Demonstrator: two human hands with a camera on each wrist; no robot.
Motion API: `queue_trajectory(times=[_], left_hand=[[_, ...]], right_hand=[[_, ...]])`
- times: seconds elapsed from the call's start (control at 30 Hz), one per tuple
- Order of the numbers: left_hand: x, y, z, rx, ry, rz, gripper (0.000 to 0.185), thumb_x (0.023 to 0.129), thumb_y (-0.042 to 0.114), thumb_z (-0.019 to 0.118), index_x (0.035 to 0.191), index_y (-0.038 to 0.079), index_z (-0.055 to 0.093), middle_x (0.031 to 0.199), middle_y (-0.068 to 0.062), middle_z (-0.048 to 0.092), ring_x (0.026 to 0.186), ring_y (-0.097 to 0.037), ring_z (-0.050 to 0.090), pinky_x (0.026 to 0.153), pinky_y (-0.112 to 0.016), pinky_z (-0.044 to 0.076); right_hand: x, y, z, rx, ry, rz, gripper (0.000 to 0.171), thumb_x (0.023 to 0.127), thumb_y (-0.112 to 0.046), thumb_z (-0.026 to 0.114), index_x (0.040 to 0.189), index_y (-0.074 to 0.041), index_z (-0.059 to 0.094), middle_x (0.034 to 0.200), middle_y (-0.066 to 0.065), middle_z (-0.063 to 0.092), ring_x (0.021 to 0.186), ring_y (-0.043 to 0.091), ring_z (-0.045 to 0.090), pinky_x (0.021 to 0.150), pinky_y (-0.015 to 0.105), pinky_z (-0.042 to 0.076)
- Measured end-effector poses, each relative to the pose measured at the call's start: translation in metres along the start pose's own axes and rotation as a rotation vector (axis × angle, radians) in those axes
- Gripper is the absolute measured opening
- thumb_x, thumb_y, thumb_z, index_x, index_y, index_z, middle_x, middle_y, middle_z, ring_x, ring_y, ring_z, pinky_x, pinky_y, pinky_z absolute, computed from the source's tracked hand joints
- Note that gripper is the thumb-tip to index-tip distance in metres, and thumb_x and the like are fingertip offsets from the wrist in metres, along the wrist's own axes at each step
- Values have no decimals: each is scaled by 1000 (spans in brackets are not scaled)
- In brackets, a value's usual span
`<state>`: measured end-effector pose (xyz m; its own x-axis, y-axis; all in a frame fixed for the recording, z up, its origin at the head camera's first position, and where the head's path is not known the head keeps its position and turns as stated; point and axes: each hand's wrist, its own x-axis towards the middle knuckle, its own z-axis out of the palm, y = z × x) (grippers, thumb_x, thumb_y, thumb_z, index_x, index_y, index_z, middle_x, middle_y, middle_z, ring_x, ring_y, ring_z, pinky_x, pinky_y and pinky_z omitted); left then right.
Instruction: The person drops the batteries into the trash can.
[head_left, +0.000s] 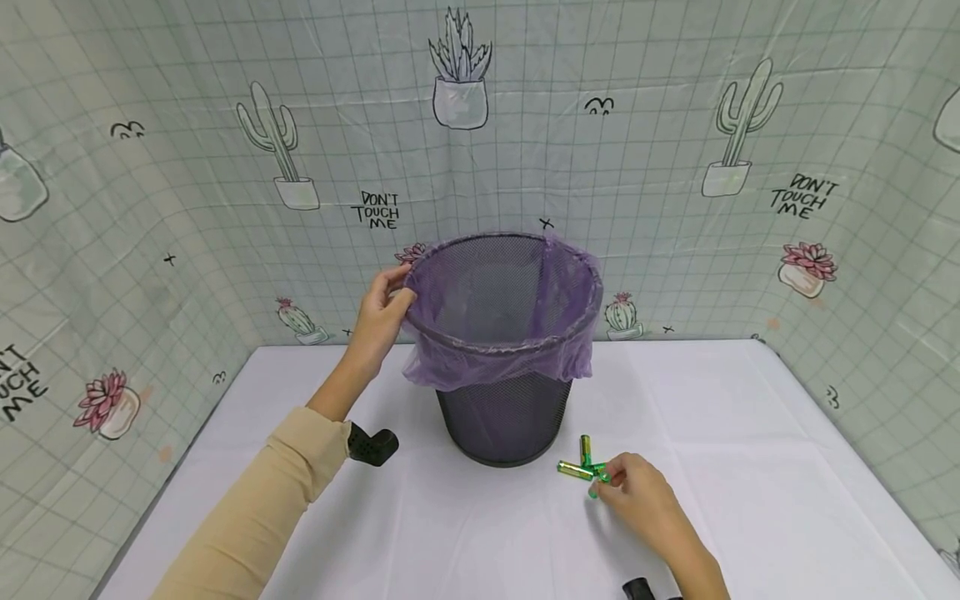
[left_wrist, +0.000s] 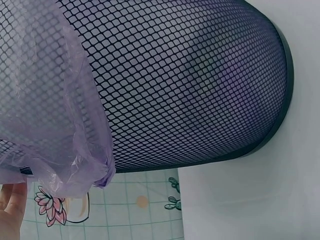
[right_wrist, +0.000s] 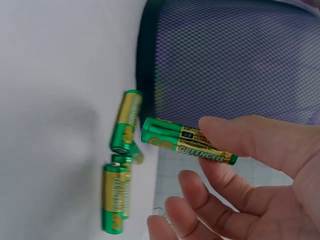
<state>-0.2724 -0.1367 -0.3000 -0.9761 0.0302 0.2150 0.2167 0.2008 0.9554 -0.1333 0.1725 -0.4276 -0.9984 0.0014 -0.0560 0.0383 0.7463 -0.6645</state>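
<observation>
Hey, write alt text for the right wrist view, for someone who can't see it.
A right hand pinches a green-and-gold GP Greencell battery between thumb and fingertip. More batteries of the same look lie clustered on a white surface at left, and a dark mesh wastebasket fills the upper right.

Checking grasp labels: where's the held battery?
Right wrist view, near centre: the held battery is pinched in the right hand, right of the loose batteries in frame.

I have room over the desk [head_left: 690,408] right of the mesh bin [head_left: 502,425], and down into it from above; the left hand [head_left: 381,315] blocks its left side, batteries [head_left: 575,471] lie near its front-right base, the backdrop [head_left: 525,171] bars behind it.
</observation>
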Motion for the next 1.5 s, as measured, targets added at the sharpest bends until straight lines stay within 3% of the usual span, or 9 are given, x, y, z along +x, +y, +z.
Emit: queue_trajectory(times=[0.17,0.53,0.7,0.93,1.3,1.5], left_hand=[[0,0,0,5,-3,-1,50,90,11,41,140,8,37,137,-12,43,111,-18,47,80,-19,37],[0,-1,1,-2,-4,-1,50,90,11,42,140,8,37,137,-12,44,107,-16,47,79,-18,38],[-1,0,0,-1,-7,-2,50,90,11,41,140,9,37,136,-12,44,110,-17,47,80,-18,38],[-1,-1,0,9,-9,-8,50,90,11,41,140,9,37,136,-12,44,108,-16,46,80,-18,37],[-1,0,1,2,-11,-12,50,90,12,41,140,9,37,137,-12,43,111,-18,46,82,-21,38],[-1,1,0,0,-3,-14,50,90,12,41,140,9,37,138,-11,42,108,-16,46,81,-19,37]], right_hand=[[-3,-12,-14,-13,59,-74,21,79,-16,70,93,-1,61,89,4,58,83,18,53,69,29,45],[-2,-47,-61,-62,235,-306,20,82,-22,69,95,-8,64,88,0,59,80,15,52,68,27,46],[3,-66,-84,-54,264,-381,18,85,-22,67,97,-9,65,91,1,60,82,17,53,70,26,46],[11,-88,-107,-18,211,-385,24,88,-26,62,104,-9,64,99,2,60,88,17,52,73,25,45],[26,-122,-132,20,190,-384,31,89,-34,59,106,-8,62,99,6,60,89,19,53,78,30,43],[44,-134,-134,55,177,-367,36,90,-39,56,107,-8,61,89,6,55,82,19,50,69,28,40]])
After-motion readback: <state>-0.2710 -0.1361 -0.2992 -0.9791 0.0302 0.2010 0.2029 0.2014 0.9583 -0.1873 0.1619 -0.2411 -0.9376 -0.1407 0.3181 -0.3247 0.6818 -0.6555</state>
